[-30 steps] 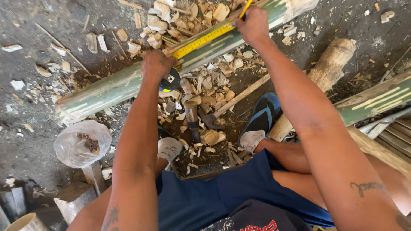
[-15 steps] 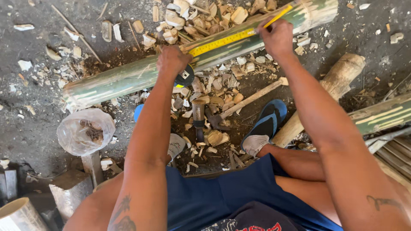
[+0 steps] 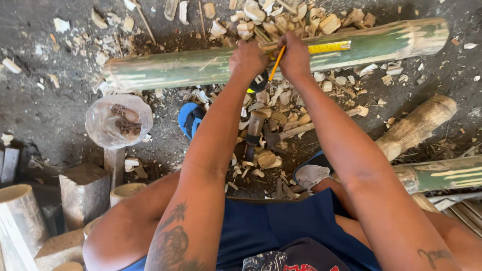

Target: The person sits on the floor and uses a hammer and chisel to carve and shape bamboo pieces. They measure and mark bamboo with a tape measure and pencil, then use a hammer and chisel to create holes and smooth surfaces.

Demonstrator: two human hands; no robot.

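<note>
Right hand (image 3: 295, 56) is pinched shut around a yellow pencil (image 3: 276, 64), tip angled down toward the green bamboo pole (image 3: 201, 68). Left hand (image 3: 247, 59) sits right beside it, fingers closed over the tape measure case (image 3: 259, 83), and the yellow tape (image 3: 329, 47) runs out along the top of the pole to the right. The pole lies flat across the dirt floor (image 3: 50, 115). Wood chips (image 3: 281, 105) are scattered all under it, a hammer (image 3: 253, 128) lies among them, and a plastic bag (image 3: 118, 120) sits off to the left.
</note>
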